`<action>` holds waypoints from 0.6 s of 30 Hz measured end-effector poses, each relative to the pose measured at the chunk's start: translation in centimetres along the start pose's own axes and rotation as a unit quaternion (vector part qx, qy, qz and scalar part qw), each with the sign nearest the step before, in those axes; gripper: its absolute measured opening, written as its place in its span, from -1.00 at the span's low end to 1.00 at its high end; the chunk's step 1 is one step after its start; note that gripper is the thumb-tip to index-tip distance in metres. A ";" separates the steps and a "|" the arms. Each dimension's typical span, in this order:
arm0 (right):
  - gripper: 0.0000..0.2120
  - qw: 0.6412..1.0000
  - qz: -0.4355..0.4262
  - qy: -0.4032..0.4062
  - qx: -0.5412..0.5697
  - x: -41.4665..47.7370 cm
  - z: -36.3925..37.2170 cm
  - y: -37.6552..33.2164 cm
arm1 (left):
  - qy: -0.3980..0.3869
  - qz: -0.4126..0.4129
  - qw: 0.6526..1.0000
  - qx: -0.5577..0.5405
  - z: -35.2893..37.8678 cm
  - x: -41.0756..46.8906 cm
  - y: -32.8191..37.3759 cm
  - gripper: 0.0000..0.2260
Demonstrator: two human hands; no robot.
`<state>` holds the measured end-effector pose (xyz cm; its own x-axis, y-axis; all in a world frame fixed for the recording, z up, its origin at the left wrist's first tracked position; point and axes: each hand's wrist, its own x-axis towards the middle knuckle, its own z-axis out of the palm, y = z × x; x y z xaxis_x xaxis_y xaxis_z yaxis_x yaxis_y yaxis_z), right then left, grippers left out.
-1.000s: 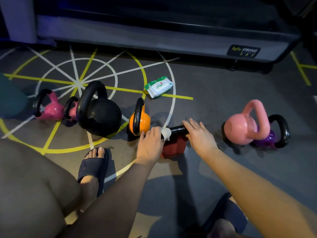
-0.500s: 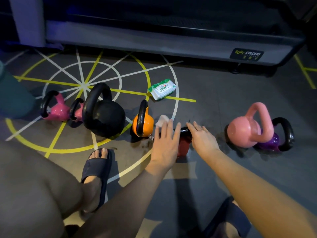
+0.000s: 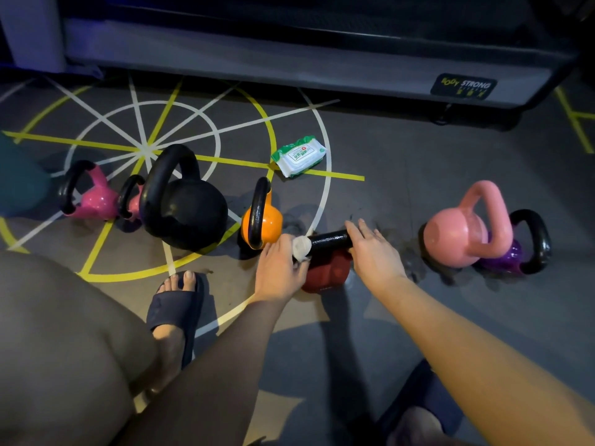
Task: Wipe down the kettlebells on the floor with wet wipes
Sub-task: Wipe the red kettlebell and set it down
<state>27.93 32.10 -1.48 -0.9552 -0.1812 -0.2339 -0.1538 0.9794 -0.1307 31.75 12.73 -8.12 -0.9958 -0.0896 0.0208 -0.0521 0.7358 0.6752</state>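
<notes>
A dark red kettlebell (image 3: 328, 272) with a black handle (image 3: 331, 241) stands on the floor in the middle. My left hand (image 3: 278, 272) grips a white wet wipe (image 3: 302, 248) wrapped round the handle's left end. My right hand (image 3: 375, 254) rests on the handle's right end with its fingers nearly straight. More kettlebells stand in a row: orange (image 3: 262, 220), large black (image 3: 185, 201), two magenta ones (image 3: 93, 197) at the left, light pink (image 3: 463, 231) and purple (image 3: 521, 249) at the right.
A green and white wet wipe pack (image 3: 298, 156) lies behind the row on the grey floor with yellow and white lines. A treadmill base (image 3: 309, 69) runs along the back. My knee (image 3: 58, 342) and sandalled foot (image 3: 175, 312) are at the lower left.
My left hand has slid back from the middle of the handle to its left end with the wipe, which now shows above my fingers. My right hand stayed on the right end.
</notes>
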 end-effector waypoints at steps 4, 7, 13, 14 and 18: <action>-0.43 1.000 0.005 -0.002 0.005 0.1 0.4 0.1 | -0.028 -0.047 0.993 -0.102 0.2 -0.2 -0.9 -0.72; -0.42 1.000 0.012 -0.004 0.011 0.3 0.7 0.2 | -0.061 -0.083 0.981 -0.164 -0.4 1.3 -1.3 -0.77; -0.46 1.000 0.007 0.000 0.013 0.5 0.7 0.3 | -0.243 -0.072 0.950 -0.182 -2.2 3.9 -2.2 -0.78; -0.46 1.000 0.007 0.001 0.013 0.4 0.7 0.3 | -0.187 -0.054 0.970 -0.142 -1.8 3.2 -2.0 -0.79; -0.46 1.000 0.005 0.016 0.012 0.0 1.0 0.4 | 0.037 -0.044 0.997 0.043 0.4 -0.3 -0.7 -0.69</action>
<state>28.15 32.37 -2.48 -0.9645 -0.1674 -0.2043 -0.1378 0.9788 -0.1514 32.03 12.47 -8.92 -0.9791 -0.2022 0.0208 -0.1477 0.7780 0.6106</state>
